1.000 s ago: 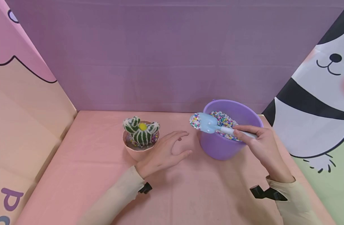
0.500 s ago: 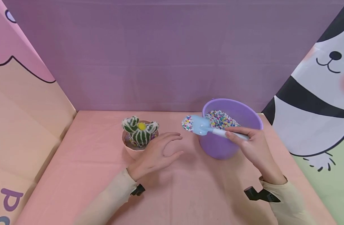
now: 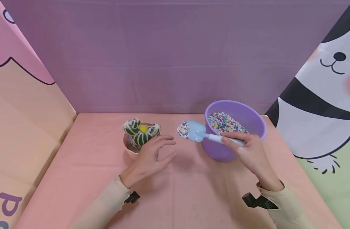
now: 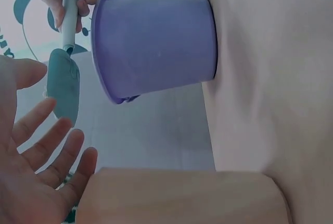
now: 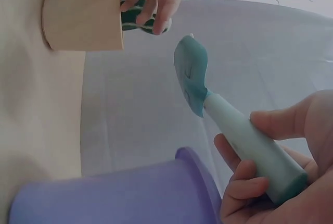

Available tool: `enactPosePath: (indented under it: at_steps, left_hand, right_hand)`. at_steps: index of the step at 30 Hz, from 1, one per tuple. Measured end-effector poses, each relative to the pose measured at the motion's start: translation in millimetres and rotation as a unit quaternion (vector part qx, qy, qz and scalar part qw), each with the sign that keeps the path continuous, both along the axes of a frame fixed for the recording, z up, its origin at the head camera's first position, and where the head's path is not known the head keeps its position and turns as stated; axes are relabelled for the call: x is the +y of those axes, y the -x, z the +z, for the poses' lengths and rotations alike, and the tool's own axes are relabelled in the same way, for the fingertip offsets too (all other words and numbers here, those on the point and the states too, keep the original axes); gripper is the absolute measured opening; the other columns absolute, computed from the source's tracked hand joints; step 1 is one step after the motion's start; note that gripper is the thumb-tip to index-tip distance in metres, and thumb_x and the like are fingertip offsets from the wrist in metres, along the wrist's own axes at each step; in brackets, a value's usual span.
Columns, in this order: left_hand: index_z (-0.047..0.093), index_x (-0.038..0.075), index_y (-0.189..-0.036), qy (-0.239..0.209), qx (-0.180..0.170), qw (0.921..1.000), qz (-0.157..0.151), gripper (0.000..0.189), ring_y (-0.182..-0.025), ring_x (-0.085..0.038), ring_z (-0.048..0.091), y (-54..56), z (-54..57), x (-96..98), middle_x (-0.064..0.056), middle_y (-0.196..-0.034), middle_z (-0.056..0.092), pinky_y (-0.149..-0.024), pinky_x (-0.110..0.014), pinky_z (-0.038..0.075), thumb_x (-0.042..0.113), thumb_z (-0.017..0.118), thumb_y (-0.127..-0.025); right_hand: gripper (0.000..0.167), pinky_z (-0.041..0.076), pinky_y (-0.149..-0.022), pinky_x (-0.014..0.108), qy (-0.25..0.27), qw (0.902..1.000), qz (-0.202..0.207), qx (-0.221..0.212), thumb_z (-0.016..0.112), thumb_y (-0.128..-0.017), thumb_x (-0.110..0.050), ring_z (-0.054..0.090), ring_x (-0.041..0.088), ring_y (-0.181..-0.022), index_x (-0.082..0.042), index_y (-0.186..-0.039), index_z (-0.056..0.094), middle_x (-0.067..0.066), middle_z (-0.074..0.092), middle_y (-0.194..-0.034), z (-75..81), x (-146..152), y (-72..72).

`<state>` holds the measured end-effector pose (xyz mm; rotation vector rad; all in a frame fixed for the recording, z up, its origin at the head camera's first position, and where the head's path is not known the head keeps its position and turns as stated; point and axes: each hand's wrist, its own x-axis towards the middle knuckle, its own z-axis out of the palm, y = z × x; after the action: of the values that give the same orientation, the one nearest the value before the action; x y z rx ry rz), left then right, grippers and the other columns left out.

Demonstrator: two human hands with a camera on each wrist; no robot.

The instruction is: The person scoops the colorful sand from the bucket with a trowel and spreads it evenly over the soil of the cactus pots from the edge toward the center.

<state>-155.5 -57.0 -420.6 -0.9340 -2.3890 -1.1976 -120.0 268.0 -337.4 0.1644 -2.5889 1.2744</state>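
In the head view my right hand grips the white handle of a light blue toy trowel. Small multicoloured beads lie on the blade's tip. The trowel is held between a purple bucket, partly filled with more beads, and a peach flowerpot. A green-and-white knitted cactus with a yellow tuft stands in that pot, with some beads around its base. My left hand hovers beside the pot, fingers loosely extended and holding nothing. It hides the pot's right front side.
Pink cloth covers the table. Behind it rises a purple backdrop. A printed panda panel stands on the right, and a pink-and-beige panel on the left.
My right hand has carried the bead-loaded trowel leftward, off the bucket's opening toward the pot. My left hand has drifted slightly left and closer to the cactus. Bucket and pot stay in place.
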Motion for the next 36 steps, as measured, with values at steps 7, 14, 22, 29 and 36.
enactPosePath:
  at_steps: [7, 14, 22, 29, 36]
  left_hand:
    - [0.076, 0.013, -0.123, -0.049, 0.034, 0.9982, -0.01, 0.033, -0.129, -0.024, 0.067, -0.5, -7.2, -17.3, -0.006, -0.133, 0.074, -0.107, -0.044, 0.058, 0.016, 0.083, -0.091]
    - [0.078, 0.017, -0.116, -0.082, 0.083, 0.9927, -0.029, 0.034, -0.108, -0.016, 0.073, -0.4, -16.8, -41.7, 0.0, -0.113, 0.078, -0.096, -0.019, 0.056, 0.005, 0.085, -0.085]
    - [0.079, 0.008, -0.104, -0.109, 0.122, 0.9858, -0.039, 0.025, -0.093, -0.017, 0.073, 6.1, -23.9, -71.3, -0.005, -0.099, 0.079, -0.09, -0.016, 0.055, -0.002, 0.082, -0.081]
    - [0.079, 0.005, -0.098, -0.147, 0.122, 0.9817, -0.002, 0.023, -0.08, -0.015, 0.069, 13.6, -26.3, -94.7, -0.007, -0.09, 0.077, -0.079, -0.017, 0.056, -0.009, 0.078, -0.079]
    - [0.077, 0.001, -0.096, -0.179, 0.13, 0.9713, 0.087, 0.016, -0.089, -0.008, 0.065, 23.3, -32.5, -110.4, -0.013, -0.094, 0.076, -0.081, -0.019, 0.05, -0.005, 0.078, -0.082]
  right_hand:
    - [0.023, 0.045, -0.078, 0.014, 0.001, 1.0, -0.002, 0.002, 0.078, -0.099, -0.023, 0.059, -0.007, -0.095, -0.01, -0.117, 0.083, 0.0, 0.082, -0.108, -9.3, -10, 0.1]
    - [0.023, 0.046, -0.083, 0.013, -0.003, 0.9999, -0.016, 0.004, 0.078, -0.099, -0.025, 0.061, -0.008, -0.1, -0.012, -0.117, 0.083, 0.008, 0.082, -0.114, -14.7, -21, -1.4]
    - [0.023, 0.047, -0.066, 0.023, -0.001, 0.9998, -0.02, -0.006, 0.078, -0.098, -0.026, 0.059, 0.008, -0.079, -0.014, -0.116, 0.083, 0.008, 0.081, -0.102, -22.6, -34, -2.4]
    - [0.022, 0.048, -0.072, 0.022, -0.005, 0.9995, -0.029, -0.014, 0.079, -0.097, -0.024, 0.062, 0.011, -0.083, -0.013, -0.115, 0.084, 0.007, 0.082, -0.103, -32.8, -46, 0.1]
    - [0.023, 0.048, -0.074, 0.025, -0.003, 0.9996, -0.011, -0.027, 0.078, -0.098, -0.021, 0.061, 0.017, -0.081, -0.01, -0.118, 0.083, 0.009, 0.082, -0.103, -38.0, -59, 7.7]
